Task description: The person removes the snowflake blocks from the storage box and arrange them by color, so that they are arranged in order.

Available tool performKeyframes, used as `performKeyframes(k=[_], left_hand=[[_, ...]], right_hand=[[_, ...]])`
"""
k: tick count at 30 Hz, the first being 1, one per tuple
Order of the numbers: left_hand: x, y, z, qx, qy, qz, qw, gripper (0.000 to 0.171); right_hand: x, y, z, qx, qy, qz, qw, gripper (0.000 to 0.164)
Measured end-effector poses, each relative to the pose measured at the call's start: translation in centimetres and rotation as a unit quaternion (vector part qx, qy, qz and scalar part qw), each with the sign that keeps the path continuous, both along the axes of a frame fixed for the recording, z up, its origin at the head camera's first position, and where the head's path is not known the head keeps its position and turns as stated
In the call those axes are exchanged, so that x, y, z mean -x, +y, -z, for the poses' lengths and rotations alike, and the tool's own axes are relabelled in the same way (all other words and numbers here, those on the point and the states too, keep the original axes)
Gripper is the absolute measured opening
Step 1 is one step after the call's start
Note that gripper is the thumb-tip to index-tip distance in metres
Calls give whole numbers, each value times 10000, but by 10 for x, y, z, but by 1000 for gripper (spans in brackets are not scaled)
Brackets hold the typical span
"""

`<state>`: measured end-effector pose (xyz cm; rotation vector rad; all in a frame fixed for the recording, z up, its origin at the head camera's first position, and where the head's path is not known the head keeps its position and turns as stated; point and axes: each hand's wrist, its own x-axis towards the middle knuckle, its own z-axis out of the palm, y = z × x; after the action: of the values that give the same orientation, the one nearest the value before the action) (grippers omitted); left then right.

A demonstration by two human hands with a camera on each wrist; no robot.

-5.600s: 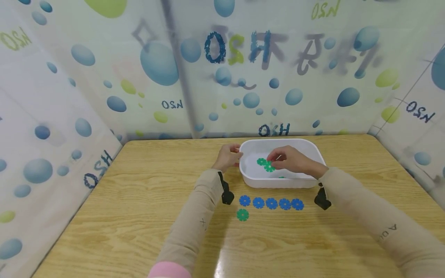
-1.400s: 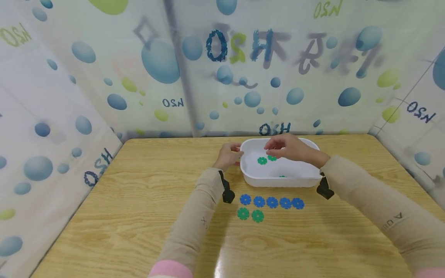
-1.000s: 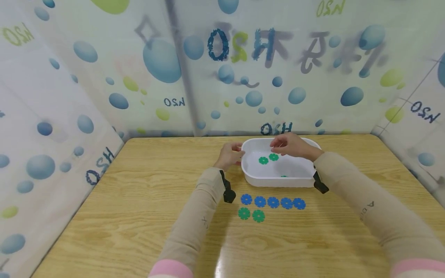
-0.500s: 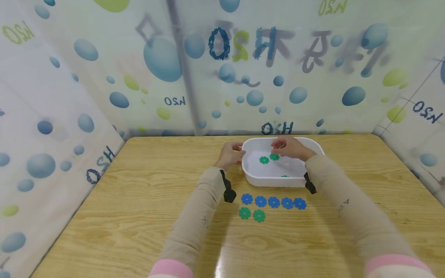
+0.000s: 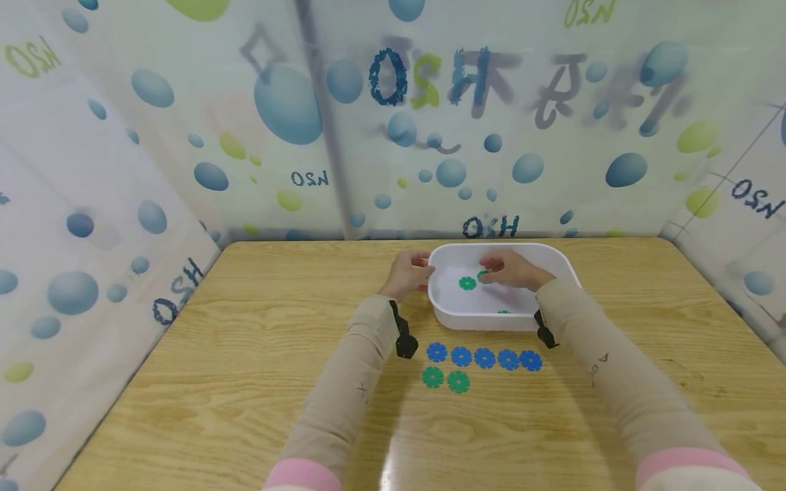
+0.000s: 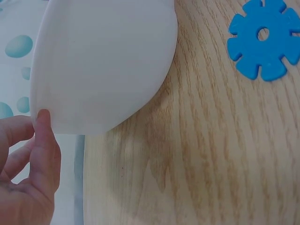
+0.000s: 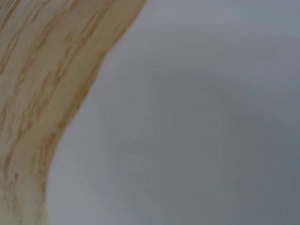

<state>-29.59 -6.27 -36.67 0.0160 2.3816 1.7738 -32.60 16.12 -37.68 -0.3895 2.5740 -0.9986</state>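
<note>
In the head view my left hand (image 5: 405,274) holds the left end of a white plastic tub (image 5: 485,321). The left wrist view shows one fingertip pressed against the tub's outer wall (image 6: 103,65), with other fingers by its edge. My right hand (image 5: 514,269) reaches down inside the tub, thumb and fingers apart at a green notched disc (image 5: 482,276) that they partly cover. Another green disc (image 5: 467,283) lies to its left on the tub floor. A bit of a third green piece (image 5: 504,312) shows above the near rim. The right wrist view holds only blurred white tub wall (image 7: 164,117) and wood.
On the wooden table (image 5: 258,354), in front of the tub, several blue notched discs (image 5: 484,358) form a row. Below the row's left end lie two green discs, one left (image 5: 432,377) and one right (image 5: 458,382). A patterned curtain (image 5: 393,136) stands behind the table.
A second green disc has joined the first on the table since the oldest frame. Lately my right hand has lowered into the tub onto a green disc. My left hand stays at the tub.
</note>
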Motion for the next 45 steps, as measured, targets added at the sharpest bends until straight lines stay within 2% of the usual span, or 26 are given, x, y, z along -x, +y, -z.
performKeyframes(k=[8,18,28,45], left_hand=[[0,1,0,-41,-19,-67,10000,36],[-1,2,-1,-56,-46,-37,10000,36],[-2,2,-2,-28,8,-8,10000,35],[-2,0,-3,44,-31,25,10000,36]], right_hand=[[-1,1,3,-81,-66,-148,9998,49],[0,4,8,-122,-27,-283,9995,40],[-2,3,5,-214,-165,-420,9988,37],[-2,-1,7,-395,-389,-287,9980,31]])
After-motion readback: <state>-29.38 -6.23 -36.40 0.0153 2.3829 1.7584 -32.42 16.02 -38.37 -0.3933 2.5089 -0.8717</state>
